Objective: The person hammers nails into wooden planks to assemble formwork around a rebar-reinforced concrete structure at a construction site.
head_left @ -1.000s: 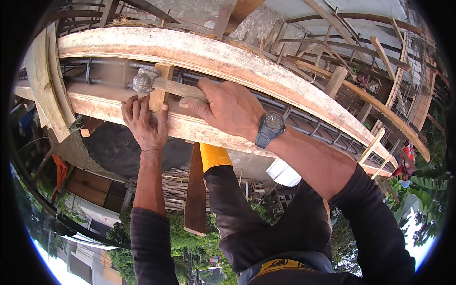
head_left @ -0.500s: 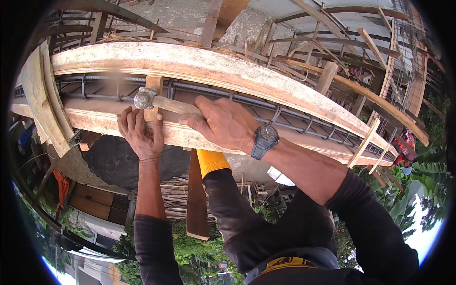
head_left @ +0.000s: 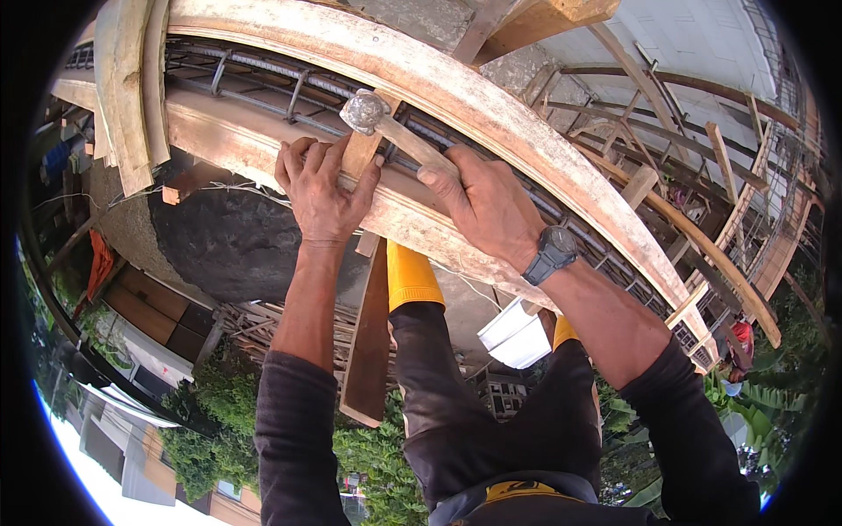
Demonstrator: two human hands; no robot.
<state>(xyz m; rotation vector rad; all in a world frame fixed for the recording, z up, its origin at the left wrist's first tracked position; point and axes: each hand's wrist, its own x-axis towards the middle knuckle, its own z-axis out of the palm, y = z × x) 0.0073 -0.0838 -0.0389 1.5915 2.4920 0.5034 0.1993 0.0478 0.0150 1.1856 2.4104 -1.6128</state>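
The right hand [head_left: 487, 206] grips a hammer [head_left: 386, 127]; at its 9 o'clock the left hand [head_left: 320, 188] closes on the wooden cleat [head_left: 361, 153].

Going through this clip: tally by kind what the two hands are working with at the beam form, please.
Hammer: 1
Short wooden cross piece: 1
Long form boards: 2
Hands, left hand and right hand: 2
Wristwatch: 1
Total: 7
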